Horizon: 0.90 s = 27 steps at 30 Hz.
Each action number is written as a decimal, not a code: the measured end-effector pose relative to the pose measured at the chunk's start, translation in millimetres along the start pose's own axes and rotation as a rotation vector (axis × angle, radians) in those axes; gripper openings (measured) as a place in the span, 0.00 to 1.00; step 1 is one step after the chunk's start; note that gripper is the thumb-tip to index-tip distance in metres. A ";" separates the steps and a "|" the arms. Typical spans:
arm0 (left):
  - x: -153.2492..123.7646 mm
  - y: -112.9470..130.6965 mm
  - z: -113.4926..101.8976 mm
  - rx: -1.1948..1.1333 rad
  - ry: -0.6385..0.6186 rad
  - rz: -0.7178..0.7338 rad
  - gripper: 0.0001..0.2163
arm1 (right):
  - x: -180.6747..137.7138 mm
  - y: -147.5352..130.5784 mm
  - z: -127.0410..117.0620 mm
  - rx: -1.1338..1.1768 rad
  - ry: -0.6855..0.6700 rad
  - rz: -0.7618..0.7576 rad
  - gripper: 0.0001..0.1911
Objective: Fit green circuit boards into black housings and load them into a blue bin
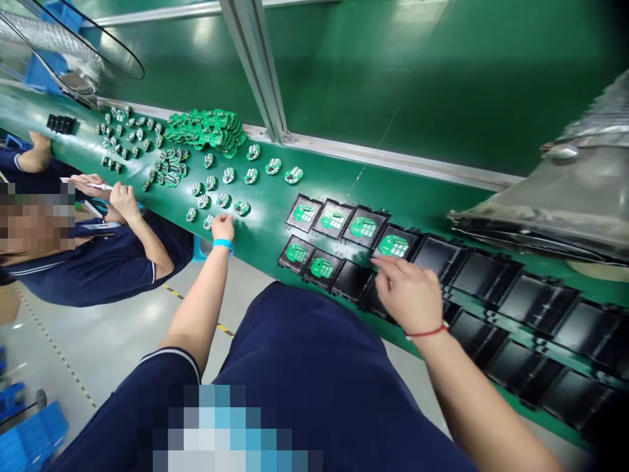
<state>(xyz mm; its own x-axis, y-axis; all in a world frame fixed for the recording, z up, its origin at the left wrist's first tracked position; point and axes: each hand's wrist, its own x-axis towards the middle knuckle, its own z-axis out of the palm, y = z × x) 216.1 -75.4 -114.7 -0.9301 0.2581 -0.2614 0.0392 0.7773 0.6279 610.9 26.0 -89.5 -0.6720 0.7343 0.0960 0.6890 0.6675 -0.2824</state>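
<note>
My left hand (223, 227) reaches to the near edge of the green belt (265, 226), its fingers curled down on a small green circuit board (209, 221) among several loose ones. A blue band circles that wrist. My right hand (407, 288) lies over the double row of black plastic housings (491, 275), fingers stretched toward the housing with a green board in it (393, 246). Several housings to the left hold green boards (363, 227); those to the right stand bare. A red string is on my right wrist.
A heap of green boards (206, 128) and scattered small boards (128, 134) lie further along the belt. Another person in dark blue (98, 255) works at the left. An aluminium post (255, 65) rises behind the belt. A grey foil bag (565, 190) lies at right.
</note>
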 end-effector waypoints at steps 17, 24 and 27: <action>14.1 38.2 1.7 -0.334 -0.454 -0.096 0.05 | 13.8 -70.3 5.5 0.336 -0.106 0.095 0.15; -105.7 69.0 -10.1 -0.530 -0.963 0.359 0.14 | 39.8 -78.4 -17.5 1.173 -0.305 0.431 0.18; -147.5 83.4 -15.5 -0.434 -1.075 0.644 0.12 | 41.3 -68.9 -32.1 1.331 -0.507 0.419 0.20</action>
<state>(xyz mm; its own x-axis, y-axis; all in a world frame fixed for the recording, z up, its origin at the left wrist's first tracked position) 350.9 -57.6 -12.4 -0.0309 0.9882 -0.1503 0.0550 0.1518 0.9869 544.3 14.3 -35.4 -0.7055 0.5328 -0.4672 0.2913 -0.3829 -0.8766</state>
